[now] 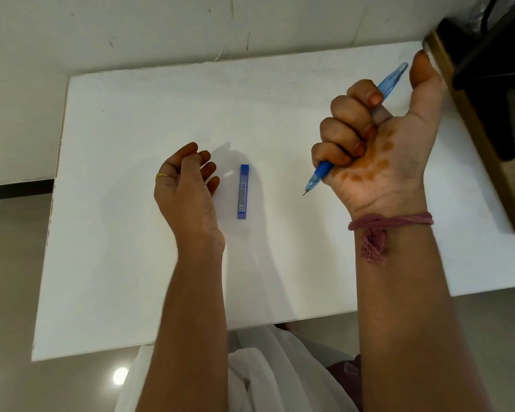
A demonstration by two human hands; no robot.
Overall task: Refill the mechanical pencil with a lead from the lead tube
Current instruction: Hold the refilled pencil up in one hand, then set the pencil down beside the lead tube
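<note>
Right hand (378, 144) grips pencil (390, 81)

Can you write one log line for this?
right hand: grips mechanical pencil, tip down | left hand: empty | lead tube: on table

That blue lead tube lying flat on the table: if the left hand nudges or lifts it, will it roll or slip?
The lead tube looks flat-sided and rectangular, so it will probably slide, not roll. It seems small and thin, likely very light, so a nudge may skate it across the smooth white table. Its glossy plastic may slip between the fingers.
</note>
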